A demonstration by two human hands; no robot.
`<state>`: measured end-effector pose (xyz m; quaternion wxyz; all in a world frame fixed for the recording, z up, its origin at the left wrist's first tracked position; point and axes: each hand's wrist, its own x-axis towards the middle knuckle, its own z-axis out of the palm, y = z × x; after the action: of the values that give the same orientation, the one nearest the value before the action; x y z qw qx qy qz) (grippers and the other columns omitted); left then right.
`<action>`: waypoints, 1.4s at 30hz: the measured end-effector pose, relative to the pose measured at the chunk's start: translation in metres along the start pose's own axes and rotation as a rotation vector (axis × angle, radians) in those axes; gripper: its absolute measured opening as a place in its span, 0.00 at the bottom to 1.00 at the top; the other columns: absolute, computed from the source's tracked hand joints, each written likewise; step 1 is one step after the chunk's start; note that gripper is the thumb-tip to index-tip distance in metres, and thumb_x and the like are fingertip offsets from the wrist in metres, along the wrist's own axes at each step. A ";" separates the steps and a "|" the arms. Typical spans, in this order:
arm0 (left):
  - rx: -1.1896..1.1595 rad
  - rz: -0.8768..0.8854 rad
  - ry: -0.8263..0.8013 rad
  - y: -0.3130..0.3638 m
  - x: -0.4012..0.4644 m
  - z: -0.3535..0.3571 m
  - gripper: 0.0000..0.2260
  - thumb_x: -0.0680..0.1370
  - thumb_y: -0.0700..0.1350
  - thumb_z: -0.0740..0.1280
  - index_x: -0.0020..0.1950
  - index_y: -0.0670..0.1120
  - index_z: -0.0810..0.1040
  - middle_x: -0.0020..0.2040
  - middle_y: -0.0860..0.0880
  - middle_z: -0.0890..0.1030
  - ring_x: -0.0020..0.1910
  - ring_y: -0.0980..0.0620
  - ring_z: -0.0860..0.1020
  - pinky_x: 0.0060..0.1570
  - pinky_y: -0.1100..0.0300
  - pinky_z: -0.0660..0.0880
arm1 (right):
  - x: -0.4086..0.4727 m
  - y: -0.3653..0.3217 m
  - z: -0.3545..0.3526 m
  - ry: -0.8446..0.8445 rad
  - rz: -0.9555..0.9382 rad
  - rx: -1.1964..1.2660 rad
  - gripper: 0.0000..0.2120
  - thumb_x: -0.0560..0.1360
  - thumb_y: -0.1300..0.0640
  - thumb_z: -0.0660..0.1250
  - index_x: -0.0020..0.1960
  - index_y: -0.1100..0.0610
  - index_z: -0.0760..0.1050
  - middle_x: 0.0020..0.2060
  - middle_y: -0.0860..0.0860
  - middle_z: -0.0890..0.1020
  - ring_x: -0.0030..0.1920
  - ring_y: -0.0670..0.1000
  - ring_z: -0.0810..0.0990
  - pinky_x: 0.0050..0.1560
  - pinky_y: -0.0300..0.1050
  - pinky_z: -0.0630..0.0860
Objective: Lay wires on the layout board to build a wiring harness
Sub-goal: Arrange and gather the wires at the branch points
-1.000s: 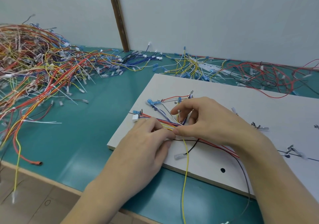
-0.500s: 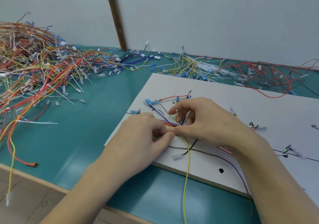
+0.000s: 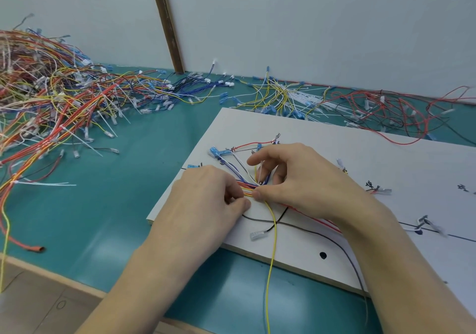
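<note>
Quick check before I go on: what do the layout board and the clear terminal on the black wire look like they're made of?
Layout board: likely wood or fibreboard with a matte white face; its front edge shows bare tan core. Clear terminal: looks like a translucent soft plastic sleeve, slightly glossy; any metal inside can't be made out.

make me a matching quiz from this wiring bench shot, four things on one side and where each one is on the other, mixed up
Things
1. big tangled wire pile
2. yellow wire
3. blue connector
4. red wire loops

Places
A. on the layout board, just beyond the left hand
B. far right of the green table, by the wall
C. hanging over the board's near edge, running from under the right hand
D. far left of the table

Pairs: 1-D, 2-C, 3-A, 4-B
</note>
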<state>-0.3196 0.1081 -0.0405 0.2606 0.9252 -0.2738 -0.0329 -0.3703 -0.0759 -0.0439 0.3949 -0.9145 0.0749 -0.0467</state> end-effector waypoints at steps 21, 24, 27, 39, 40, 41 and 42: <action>0.453 0.202 -0.091 0.011 0.023 0.005 0.05 0.84 0.46 0.59 0.48 0.49 0.67 0.50 0.48 0.81 0.47 0.44 0.76 0.40 0.54 0.63 | 0.000 0.002 0.002 0.002 -0.017 -0.027 0.22 0.70 0.55 0.79 0.63 0.48 0.80 0.41 0.42 0.82 0.34 0.37 0.76 0.39 0.32 0.69; 0.106 0.243 0.000 0.000 0.014 0.004 0.03 0.82 0.48 0.66 0.50 0.52 0.79 0.44 0.57 0.82 0.45 0.57 0.78 0.43 0.60 0.70 | 0.000 0.003 0.003 0.011 -0.017 -0.024 0.23 0.71 0.54 0.79 0.64 0.48 0.80 0.41 0.42 0.82 0.33 0.37 0.76 0.39 0.32 0.68; -0.189 0.197 0.104 -0.008 0.007 0.012 0.04 0.78 0.45 0.73 0.46 0.54 0.82 0.36 0.61 0.82 0.38 0.61 0.79 0.41 0.68 0.72 | 0.000 0.003 0.003 0.012 -0.020 -0.019 0.23 0.71 0.53 0.78 0.65 0.48 0.80 0.41 0.43 0.82 0.33 0.37 0.76 0.38 0.29 0.67; -0.463 -0.011 0.279 0.001 0.007 0.031 0.12 0.72 0.49 0.80 0.45 0.56 0.76 0.34 0.65 0.83 0.32 0.63 0.80 0.34 0.68 0.69 | 0.002 0.015 0.000 0.058 0.028 0.286 0.11 0.78 0.61 0.72 0.59 0.53 0.83 0.43 0.47 0.88 0.42 0.48 0.86 0.47 0.43 0.82; -0.474 -0.020 0.290 0.001 0.008 0.032 0.11 0.72 0.49 0.80 0.44 0.55 0.78 0.34 0.65 0.83 0.33 0.64 0.81 0.35 0.70 0.70 | 0.002 0.015 0.000 0.065 0.033 0.311 0.09 0.78 0.61 0.72 0.57 0.53 0.84 0.42 0.49 0.88 0.42 0.50 0.86 0.47 0.44 0.83; -0.475 -0.020 0.303 0.001 0.009 0.033 0.10 0.72 0.49 0.80 0.42 0.55 0.80 0.35 0.66 0.83 0.35 0.66 0.81 0.35 0.72 0.71 | 0.002 0.015 0.000 0.067 0.034 0.328 0.08 0.78 0.62 0.72 0.55 0.53 0.84 0.41 0.50 0.88 0.42 0.52 0.86 0.47 0.45 0.83; -0.461 -0.011 0.312 0.001 0.009 0.034 0.08 0.72 0.50 0.80 0.41 0.55 0.81 0.36 0.66 0.83 0.36 0.66 0.82 0.36 0.73 0.71 | 0.003 0.015 0.000 0.065 0.032 0.340 0.07 0.77 0.63 0.72 0.53 0.54 0.85 0.41 0.51 0.88 0.40 0.52 0.86 0.46 0.46 0.83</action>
<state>-0.3190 0.0870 -0.0687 0.5031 0.8369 -0.2105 0.0469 -0.3692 -0.0867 -0.0544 0.5419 -0.8312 0.0932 -0.0820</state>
